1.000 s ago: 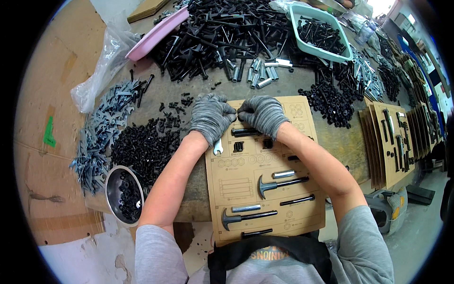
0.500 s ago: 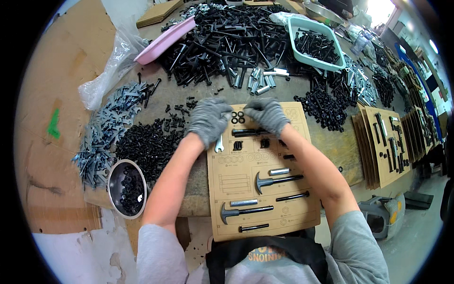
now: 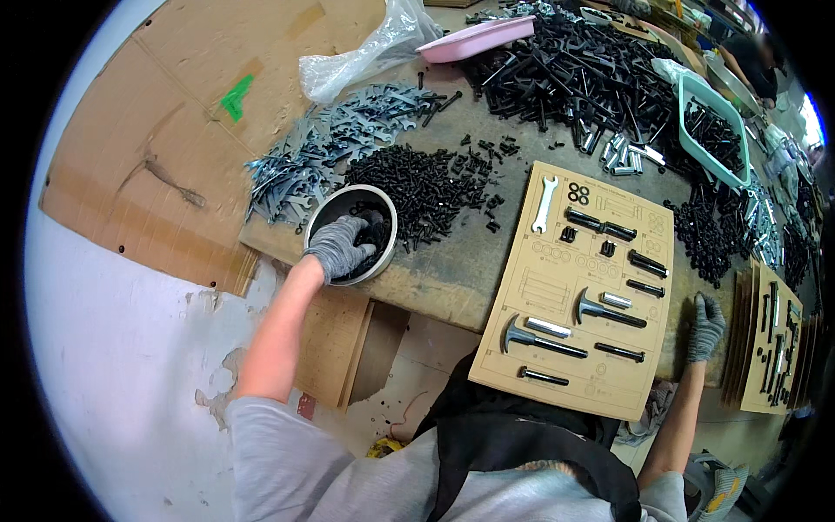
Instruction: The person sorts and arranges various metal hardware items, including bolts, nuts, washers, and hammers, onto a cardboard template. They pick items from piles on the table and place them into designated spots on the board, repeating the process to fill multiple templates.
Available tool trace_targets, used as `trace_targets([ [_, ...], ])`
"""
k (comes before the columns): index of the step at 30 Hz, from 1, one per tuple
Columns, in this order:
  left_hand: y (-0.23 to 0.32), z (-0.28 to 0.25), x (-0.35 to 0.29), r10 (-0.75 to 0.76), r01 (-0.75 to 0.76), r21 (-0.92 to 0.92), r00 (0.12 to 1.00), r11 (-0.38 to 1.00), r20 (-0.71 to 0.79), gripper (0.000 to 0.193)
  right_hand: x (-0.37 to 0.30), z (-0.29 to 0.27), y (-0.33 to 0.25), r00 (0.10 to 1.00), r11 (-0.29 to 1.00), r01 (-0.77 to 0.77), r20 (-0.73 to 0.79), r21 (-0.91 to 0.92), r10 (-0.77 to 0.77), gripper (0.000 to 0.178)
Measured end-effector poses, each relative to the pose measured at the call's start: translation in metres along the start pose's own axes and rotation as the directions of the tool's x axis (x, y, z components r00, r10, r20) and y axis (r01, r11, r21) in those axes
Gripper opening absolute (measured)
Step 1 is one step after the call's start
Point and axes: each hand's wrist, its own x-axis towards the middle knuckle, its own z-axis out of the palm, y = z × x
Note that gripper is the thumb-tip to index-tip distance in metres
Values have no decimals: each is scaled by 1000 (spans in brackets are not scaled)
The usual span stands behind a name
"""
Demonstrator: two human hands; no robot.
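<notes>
My left hand (image 3: 339, 248), in a grey glove, reaches into a metal bowl (image 3: 390, 228) of small black rings (image 3: 376, 233). Its thumb and fingers are apart, with the fingertips partly hidden among the rings. My gloved right hand (image 3: 706, 329) rests at the table's edge, right of a brown cardboard sheet (image 3: 496, 352). Its fingers are curled in, and whatever they may hold is hidden. Fixed on the sheet are an open-ended wrench (image 3: 545, 205), several black rings (image 3: 578, 193), black bolts (image 3: 619, 352), silver sleeves (image 3: 548, 328) and two dark hooked arms (image 3: 544, 344).
Left of the sheet lie heaps of short black screws (image 3: 417, 187) and grey wrenches (image 3: 348, 130). Farther back are a pink tray (image 3: 478, 39), a big black pile of parts (image 3: 574, 74) and a light green basket (image 3: 684, 122). Filled cardboard sheets (image 3: 765, 339) stand at right.
My left hand has left the sheet's top and gone into the bowl. My right hand has moved off the sheet to its right side. The view has swung left.
</notes>
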Motion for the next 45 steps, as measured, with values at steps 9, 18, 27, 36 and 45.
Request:
trace_targets([
  [9, -36, 3, 5, -317, 310, -671, 941, 673, 116, 20, -9, 4, -7, 999, 998, 36, 37, 48, -38, 18],
  [18, 97, -45, 41, 42, 212, -953, 973, 216, 226, 27, -11, -4, -52, 998, 995, -7, -56, 101, 13, 22],
  [27, 344, 13, 99, 470, -265, -682, 873, 682, 131, 21, -34, 44, -163, 938, 954, 196, 240, 227, -250, 12],
  [36, 318, 30, 86, 392, -182, -727, 911, 663, 130, 21, -52, 71, -186, 678, 754, 640, 570, -147, -464, 20],
  [45, 301, 31, 74, 450, -344, -568, 891, 748, 54, 24, -54, 95, -194, 572, 543, 786, 680, -296, -458, 33],
])
